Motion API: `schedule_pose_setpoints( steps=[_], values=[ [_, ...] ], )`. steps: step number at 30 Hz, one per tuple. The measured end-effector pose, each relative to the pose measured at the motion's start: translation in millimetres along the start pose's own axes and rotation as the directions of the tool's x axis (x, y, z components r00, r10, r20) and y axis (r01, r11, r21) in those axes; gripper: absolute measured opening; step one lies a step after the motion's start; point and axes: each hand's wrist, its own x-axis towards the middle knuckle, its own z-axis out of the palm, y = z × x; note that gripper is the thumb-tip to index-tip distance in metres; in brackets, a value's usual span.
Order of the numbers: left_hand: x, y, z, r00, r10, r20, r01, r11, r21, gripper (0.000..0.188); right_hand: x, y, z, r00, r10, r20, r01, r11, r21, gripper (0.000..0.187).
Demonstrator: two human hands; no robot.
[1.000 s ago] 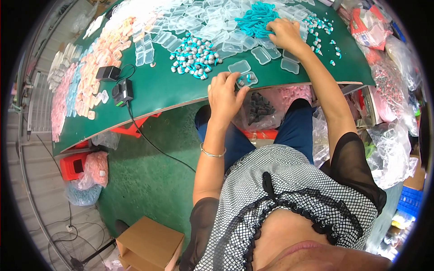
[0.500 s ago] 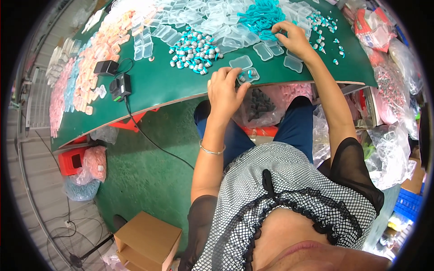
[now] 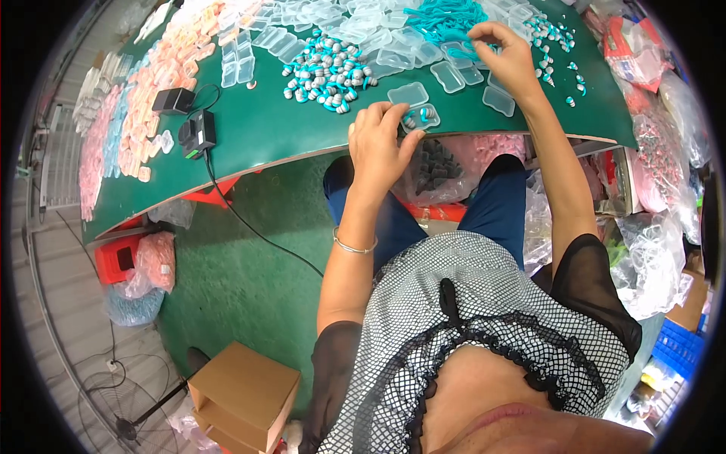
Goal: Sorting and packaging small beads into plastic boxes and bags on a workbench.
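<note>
View from above of a person seated at a green counter (image 3: 302, 129). The left hand (image 3: 382, 144) rests at the counter's near edge, its fingertips (image 3: 399, 113) pressed together on a small clear plastic case (image 3: 420, 117) that lies flat on the counter; the case holds two or three small teal-and-grey pieces. A second clear case (image 3: 408, 94), seemingly empty, lies just beyond it. The right hand (image 3: 508, 57) is farther back on the counter, its grip pinched together at the edge of a heap of teal cords (image 3: 446, 17); what it pinches is too small to tell. Around it lie more empty clear cases (image 3: 499, 101), singly and in a loose spread (image 3: 363, 26) toward the far edge. A pile of teal-and-grey pieces (image 3: 327, 68) sits left of the hands, well apart from the case being filled. Further left are rows of pink packs (image 3: 155, 83) and two black adapters (image 3: 198, 135) with a cable hanging off the counter. Clear plastic bags (image 3: 658, 257) of goods stand at the right; a cardboard box (image 3: 246, 397) sits on the floor.
</note>
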Motion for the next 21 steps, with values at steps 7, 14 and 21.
schedule_pose_setpoints(
  steps=[7, 14, 21],
  values=[
    [1, 2, -1, 0.998, -0.062, 0.021, 0.063, 0.998, -0.032, 0.053, -53, -48, 28, 0.883, -0.125, 0.453, 0.058, 0.985, 0.160, 0.016],
    [1, 3, 0, 1.000, -0.031, 0.001, 0.031, 0.999, -0.024, 0.051, -59, -43, 37, 0.859, -0.269, 0.436, 0.329, 0.942, -0.068, 0.012],
    [0, 3, -1, 1.000, -0.021, -0.022, 0.021, 1.000, 0.011, 0.044, -44, -39, 39, 0.862, -0.186, 0.472, 0.277, 0.952, -0.131, 0.018]
  ],
)
